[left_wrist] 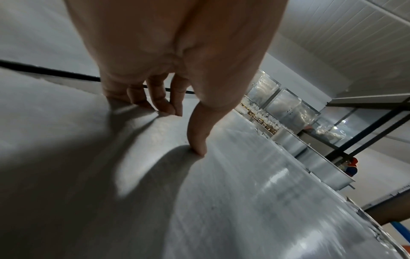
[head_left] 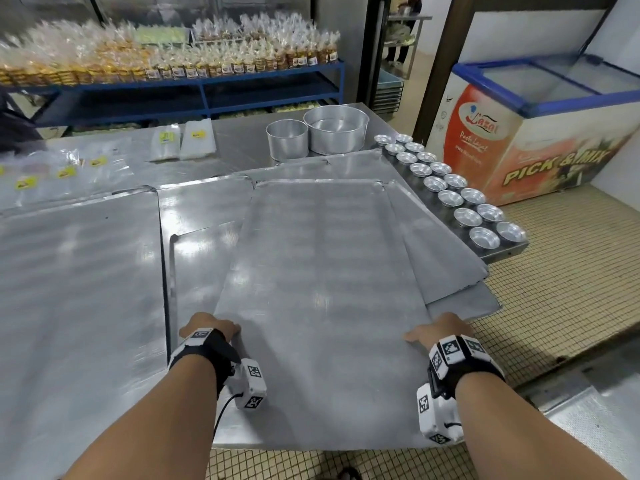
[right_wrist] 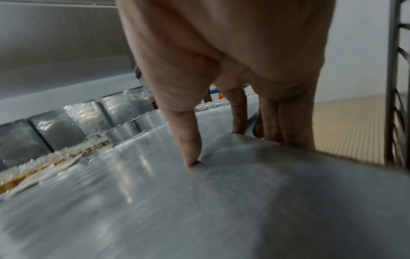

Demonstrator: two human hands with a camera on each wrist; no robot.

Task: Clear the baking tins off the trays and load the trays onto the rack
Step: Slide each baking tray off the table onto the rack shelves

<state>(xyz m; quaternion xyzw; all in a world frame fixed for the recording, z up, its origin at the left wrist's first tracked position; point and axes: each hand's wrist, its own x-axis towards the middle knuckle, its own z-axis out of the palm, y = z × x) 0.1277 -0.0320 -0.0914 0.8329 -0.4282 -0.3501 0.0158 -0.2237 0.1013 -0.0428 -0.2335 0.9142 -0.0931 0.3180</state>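
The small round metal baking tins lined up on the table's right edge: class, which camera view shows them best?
The head view: the small round metal baking tins sit in two clear rows, openings up. The right wrist view shows only a distant blurred glimpse, perhaps; the left wrist view shows none clearly.

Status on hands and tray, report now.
Left hand and right hand grip top tray by its sides. Tray bare. Small tins sit alongside.
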